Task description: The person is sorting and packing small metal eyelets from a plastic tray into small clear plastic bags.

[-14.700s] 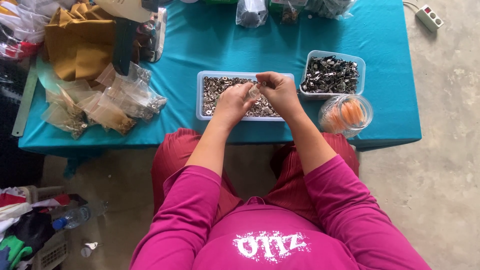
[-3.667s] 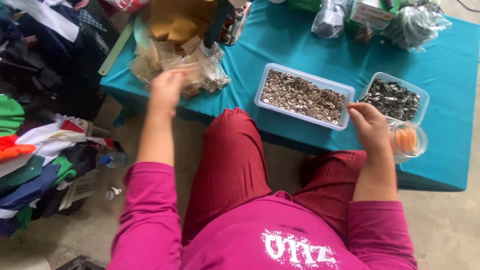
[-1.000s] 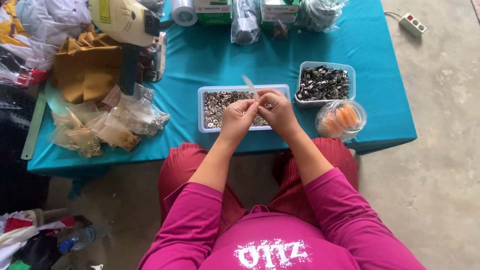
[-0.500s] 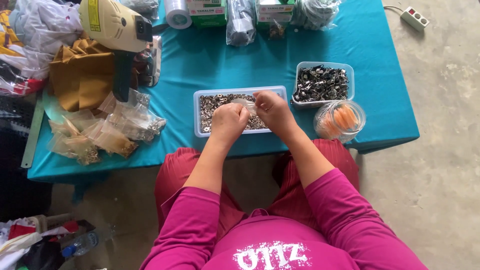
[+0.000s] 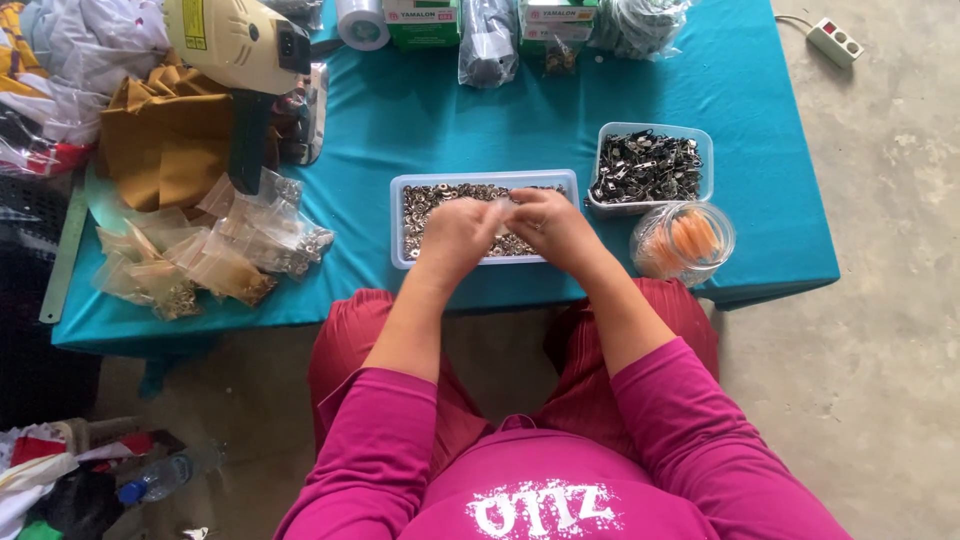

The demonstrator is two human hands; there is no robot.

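My left hand [image 5: 455,233] and my right hand [image 5: 551,226] meet over a clear rectangular tray [image 5: 400,215] full of small metal rings. Between the fingertips of both hands I pinch a small clear plastic bag [image 5: 503,208], barely visible. Both hands hover just above the tray's near half. A second clear tub [image 5: 705,160] with dark metal clips stands to the right of the tray. A round clear container [image 5: 690,240] with orange pieces sits in front of that tub, close to my right forearm.
Several small filled plastic bags [image 5: 215,255] lie at the left of the teal table [image 5: 420,110]. Behind them are brown cloth [image 5: 160,140] and a cream power tool [image 5: 235,40]. Boxes, tape and bagged items line the far edge. A power strip [image 5: 835,40] lies on the concrete floor.
Over the last second my hands stayed together above the ring tray, shifting slightly. Earlier, my left hand had reached out to the pile of bags at the left and come back.
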